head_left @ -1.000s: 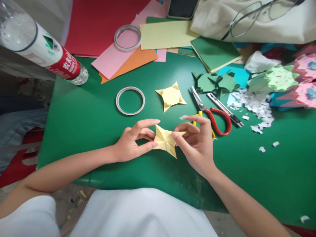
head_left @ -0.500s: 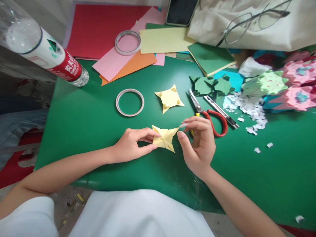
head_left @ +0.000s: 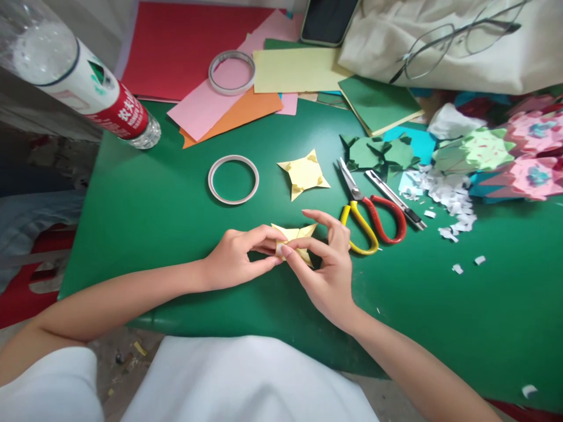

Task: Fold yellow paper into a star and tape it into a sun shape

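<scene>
A folded yellow paper piece (head_left: 303, 231) with pointed corners is held just above the green table at the front centre. My left hand (head_left: 246, 255) is closed on its left side, thumb below and fingers above. My right hand (head_left: 325, 272) reaches over it from the right, thumb and index finger pinched together at the paper's left part; the other fingers are lifted. Much of the paper is hidden under these fingers. Whether something small is also in the right pinch cannot be told. Just behind lies a similar yellow four-pointed paper piece (head_left: 304, 174).
A roll of tape (head_left: 211, 179) lies at left; another tape roll (head_left: 211, 75) rests on coloured paper. Scissors (head_left: 360, 225) and a utility knife (head_left: 396, 199) lie right of my hands. White scraps (head_left: 453, 196) and folded paper flowers (head_left: 534, 176) are further right. A bottle (head_left: 118, 111) stands at left.
My right hand has moved left from beside the yellow paper onto it, and its thumb and index finger have closed at the left part. The left hand keeps its hold.
</scene>
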